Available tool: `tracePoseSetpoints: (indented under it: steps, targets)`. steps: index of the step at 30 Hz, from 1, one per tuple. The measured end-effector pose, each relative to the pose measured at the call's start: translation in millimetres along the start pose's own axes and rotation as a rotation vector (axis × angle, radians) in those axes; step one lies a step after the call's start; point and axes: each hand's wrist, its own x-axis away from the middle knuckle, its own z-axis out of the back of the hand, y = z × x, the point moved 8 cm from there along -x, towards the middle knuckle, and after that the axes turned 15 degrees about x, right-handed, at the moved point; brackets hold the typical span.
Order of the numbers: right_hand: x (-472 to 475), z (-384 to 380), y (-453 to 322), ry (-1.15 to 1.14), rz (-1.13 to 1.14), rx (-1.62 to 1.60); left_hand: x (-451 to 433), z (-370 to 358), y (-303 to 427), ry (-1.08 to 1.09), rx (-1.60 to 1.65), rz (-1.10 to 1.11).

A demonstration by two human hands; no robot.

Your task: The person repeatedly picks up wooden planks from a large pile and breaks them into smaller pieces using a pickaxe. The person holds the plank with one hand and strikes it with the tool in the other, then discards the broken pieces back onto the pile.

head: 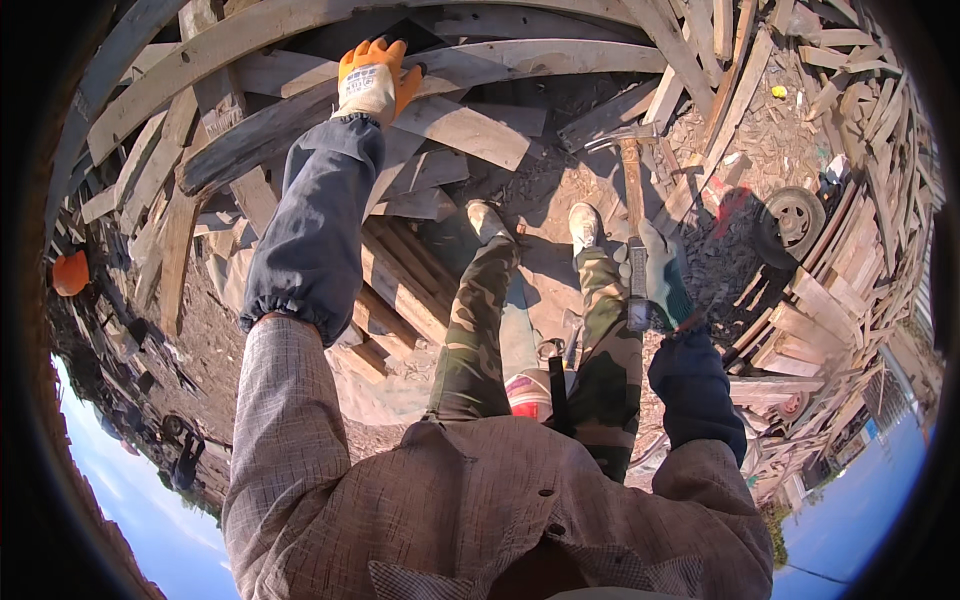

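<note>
My left hand (373, 81), in a white glove with orange fingers, lies over a long weathered plank (517, 64). Its fingers bend over the plank's far edge, and the thumb is spread to the right. What the fingertips touch underneath is hidden. In a grey-green glove, my right hand (661, 270) holds a claw hammer (632, 176) by its dark grip, head pointing away from me. Beneath the hammer head is littered ground. Shorter board ends (465, 131) lie just right of and below my left hand.
Heaped boards (840, 300) curve along the right side, near a wheel with a tyre (789, 221). Between my legs are a red-and-white container (527, 394) and a metal tool head (571, 319). Stacked timbers (401, 281) lie left of my feet. Far left is an orange object (70, 274).
</note>
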Motion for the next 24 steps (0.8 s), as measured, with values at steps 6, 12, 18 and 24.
tracePoseSetpoints:
  steps: [6,12,18,24]
  targets:
    - [-101,-16,-117,-0.074,0.205,0.205,-42,-76,21,-0.457,-0.222,0.232]
    - [-104,11,-217,0.104,0.298,0.063,-40,-77,17,-0.354,-0.232,0.278]
    - [-144,-52,-179,-0.108,0.19,0.48,-28,-80,29,-0.317,-0.251,0.251]
    - [-153,-48,-155,-0.134,0.264,0.567,-28,-78,30,-0.251,-0.192,0.214]
